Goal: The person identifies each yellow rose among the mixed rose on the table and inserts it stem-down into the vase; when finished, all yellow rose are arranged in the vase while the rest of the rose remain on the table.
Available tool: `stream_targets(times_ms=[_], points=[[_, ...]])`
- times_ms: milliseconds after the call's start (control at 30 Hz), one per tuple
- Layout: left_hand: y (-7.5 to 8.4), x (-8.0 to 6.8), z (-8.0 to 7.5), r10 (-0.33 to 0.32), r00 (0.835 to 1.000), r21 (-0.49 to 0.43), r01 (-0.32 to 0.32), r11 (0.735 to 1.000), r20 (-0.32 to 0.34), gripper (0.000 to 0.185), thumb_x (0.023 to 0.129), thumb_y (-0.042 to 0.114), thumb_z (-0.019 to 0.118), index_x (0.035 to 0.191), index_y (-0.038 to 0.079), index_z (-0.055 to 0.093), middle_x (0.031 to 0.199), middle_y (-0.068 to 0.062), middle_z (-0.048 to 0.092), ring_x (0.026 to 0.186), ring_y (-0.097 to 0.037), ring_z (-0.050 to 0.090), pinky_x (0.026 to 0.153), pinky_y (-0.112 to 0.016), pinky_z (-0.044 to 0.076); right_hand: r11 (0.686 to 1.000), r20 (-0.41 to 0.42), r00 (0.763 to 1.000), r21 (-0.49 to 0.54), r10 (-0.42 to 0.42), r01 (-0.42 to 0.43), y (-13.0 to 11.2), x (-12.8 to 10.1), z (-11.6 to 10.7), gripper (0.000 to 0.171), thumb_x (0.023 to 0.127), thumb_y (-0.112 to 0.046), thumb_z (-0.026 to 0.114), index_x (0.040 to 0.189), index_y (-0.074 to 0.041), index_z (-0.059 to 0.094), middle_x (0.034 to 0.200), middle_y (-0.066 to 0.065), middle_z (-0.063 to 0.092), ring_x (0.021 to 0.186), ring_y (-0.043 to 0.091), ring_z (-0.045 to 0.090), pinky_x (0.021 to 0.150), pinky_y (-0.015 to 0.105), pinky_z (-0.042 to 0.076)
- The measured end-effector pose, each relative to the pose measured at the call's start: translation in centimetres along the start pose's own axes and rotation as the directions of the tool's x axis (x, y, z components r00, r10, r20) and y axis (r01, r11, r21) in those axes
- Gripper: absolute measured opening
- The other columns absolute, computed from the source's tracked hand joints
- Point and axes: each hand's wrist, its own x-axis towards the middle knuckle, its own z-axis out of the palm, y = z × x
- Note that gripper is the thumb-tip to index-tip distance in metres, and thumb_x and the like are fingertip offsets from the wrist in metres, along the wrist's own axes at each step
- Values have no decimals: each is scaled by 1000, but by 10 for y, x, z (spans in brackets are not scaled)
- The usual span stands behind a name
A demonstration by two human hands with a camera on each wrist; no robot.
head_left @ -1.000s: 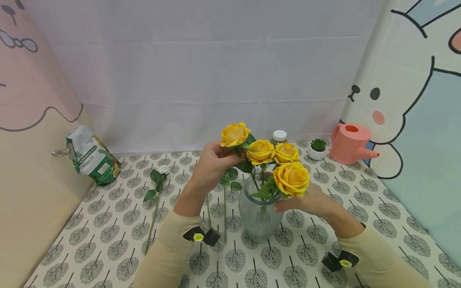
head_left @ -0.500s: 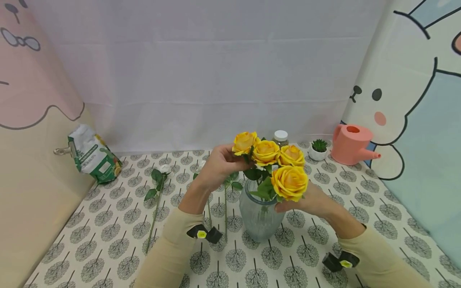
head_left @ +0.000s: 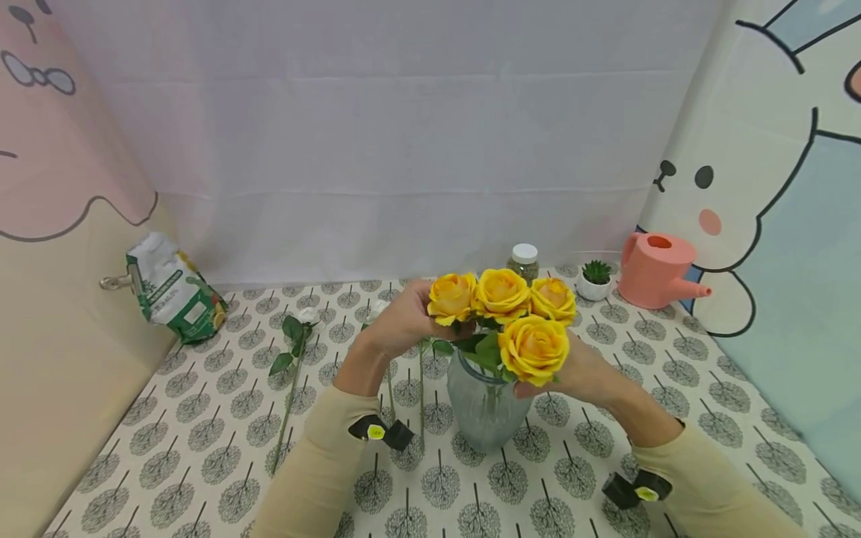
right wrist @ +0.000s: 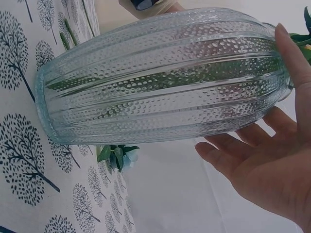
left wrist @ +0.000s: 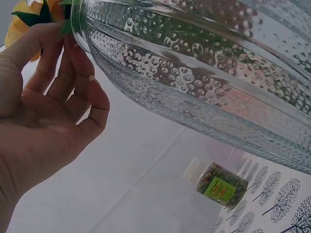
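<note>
A ribbed, bubbled glass vase (head_left: 487,418) stands upright on the patterned cloth, with several yellow roses above its mouth. My left hand (head_left: 402,323) pinches the leftmost yellow rose (head_left: 452,299) just under its bloom, at the vase rim. In the left wrist view, thumb and fingertips of the left hand (left wrist: 53,102) meet by the green leaves beside the glass. My right hand (head_left: 592,371) holds the vase near its neck from the right, partly behind the front yellow rose (head_left: 534,350). The right wrist view shows the thumb and fingers of that hand (right wrist: 272,160) around the upper glass.
White roses lie left of the vase, one at far left (head_left: 307,317) and another bloom (head_left: 379,307) partly behind my left hand. A white-lidded jar (head_left: 525,260), a small potted succulent (head_left: 595,281) and a pink watering can (head_left: 655,270) stand behind. A clipped green-white bag (head_left: 176,295) leans left.
The left hand has moved right, bringing its rose lower and in among the others. The blooms now sit closer together. My right hand has stayed at the vase.
</note>
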Motion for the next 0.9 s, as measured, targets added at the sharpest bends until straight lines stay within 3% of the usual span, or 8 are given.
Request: stream_targets(times_ms=[67,300,367,500,600,700,800,900], points=[[1,-1,-1,2,1000,-5,-2,1000,28,41,73,-13,71,114,-8,68,112,-8,70,105,-22,65,99,-44,52,1000,1,1000,0,-6,6,0,0,-1,77,76,-5,86,139,4,43,128,15,56,117,18,57,101,27,47],[3,-4,-7,-14,993,9,13,1000,120,47,75,-18,70,102,20,78,105,-2,73,96,-18,68,91,-37,56,999,-10,999,-4,41,-41,0,-2,0,82,74,-4,86,142,4,42,134,17,54,122,16,55,103,26,44],[3,-5,-9,-11,990,16,8,1000,142,42,77,-18,67,103,13,78,104,-2,73,94,-17,67,89,-35,57,998,-11,998,-4,65,-65,0,-2,1,81,74,-4,86,142,4,42,133,18,55,121,19,55,102,30,46],[3,-7,-13,-1,987,55,-9,998,163,25,80,-15,65,106,-16,66,103,-2,73,93,-17,67,88,-36,57,995,-21,995,-33,97,-97,-2,-2,1,79,74,-7,86,140,3,44,130,16,57,118,26,56,100,38,48],[2,-7,-15,-27,992,109,13,994,123,26,84,-9,66,105,-22,60,96,0,72,85,-15,64,80,-31,57,995,-20,996,-42,89,-90,-3,-1,0,77,75,-9,87,140,1,47,129,14,58,118,24,56,100,37,48],[1,-6,-16,-75,997,162,69,984,36,19,86,-6,66,101,-18,65,86,-2,67,73,-15,58,69,-27,53,997,-12,998,-31,64,-64,-3,-1,0,72,76,-8,87,137,0,51,127,12,60,115,20,58,99,33,48],[0,-6,-18,-128,990,194,135,972,-51,14,88,-6,67,101,-12,69,85,-7,65,72,-16,57,68,-27,54,999,-6,999,-27,45,-46,-3,0,1,69,76,-8,87,136,0,52,125,11,61,113,18,59,98,30,49],[2,-7,-20,-156,981,218,177,960,-114,16,88,-6,68,104,-9,70,97,-10,64,82,-18,60,73,-28,56,999,0,999,-36,37,-37,-2,0,1,67,77,-8,87,134,0,53,124,11,61,112,18,59,97,33,50]])
